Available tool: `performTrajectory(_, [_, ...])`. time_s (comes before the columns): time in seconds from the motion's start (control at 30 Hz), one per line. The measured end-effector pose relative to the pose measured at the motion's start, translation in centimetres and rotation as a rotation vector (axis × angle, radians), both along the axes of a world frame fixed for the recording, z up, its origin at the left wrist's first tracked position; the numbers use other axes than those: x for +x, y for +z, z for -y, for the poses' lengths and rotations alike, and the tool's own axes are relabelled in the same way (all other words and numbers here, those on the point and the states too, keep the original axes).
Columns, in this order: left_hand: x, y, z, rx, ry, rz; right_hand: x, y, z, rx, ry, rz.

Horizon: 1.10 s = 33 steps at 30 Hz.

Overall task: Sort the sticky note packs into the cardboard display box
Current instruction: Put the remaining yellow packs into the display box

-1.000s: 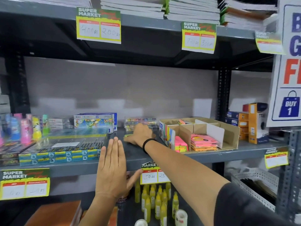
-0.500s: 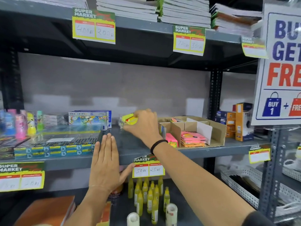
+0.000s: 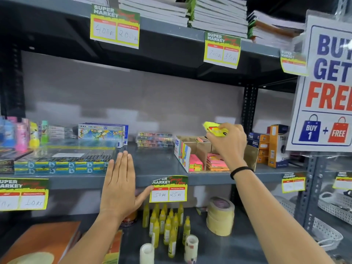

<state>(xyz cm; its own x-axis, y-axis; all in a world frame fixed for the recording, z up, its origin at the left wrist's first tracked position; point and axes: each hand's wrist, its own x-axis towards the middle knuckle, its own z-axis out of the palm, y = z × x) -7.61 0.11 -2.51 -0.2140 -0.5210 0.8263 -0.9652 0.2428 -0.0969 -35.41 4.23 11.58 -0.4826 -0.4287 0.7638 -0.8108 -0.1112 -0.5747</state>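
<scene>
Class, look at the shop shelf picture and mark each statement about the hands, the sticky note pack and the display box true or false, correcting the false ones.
1. The right hand holds a yellow sticky note pack above the cardboard display box. True.
2. The left hand grips a glue bottle. False: it is open and flat against the front edge of the shelf, holding nothing.
3. The display box is empty. False: pink and orange packs already lie in its front compartments.
4. The right wrist wears a black band. True.
5. The yellow glue bottles stand on the same shelf as the box. False: they stand on the shelf below.
</scene>
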Motion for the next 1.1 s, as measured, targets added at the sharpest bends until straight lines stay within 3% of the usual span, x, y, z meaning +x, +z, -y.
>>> performTrajectory(0.17, [0.0, 0.1, 0.0, 0.013, 0.005, 0.000, -1.3, -2.5, 0.0, 0.119, -0.042, 0.010])
performTrajectory(0.53, [0.1, 0.0, 0.1, 0.018, 0.002, 0.007, -1.1, -5.4, 0.7, 0.277, -0.203, -0.192])
performTrajectory(0.87, [0.1, 0.0, 0.1, 0.011, -0.009, 0.000, -0.8, -7.1, 0.5, 0.242, -0.349, -0.418])
performTrajectory(1.1, [0.1, 0.0, 0.1, 0.010, -0.017, -0.005, -0.6, -8.6, -0.2, 0.133, -0.306, -0.393])
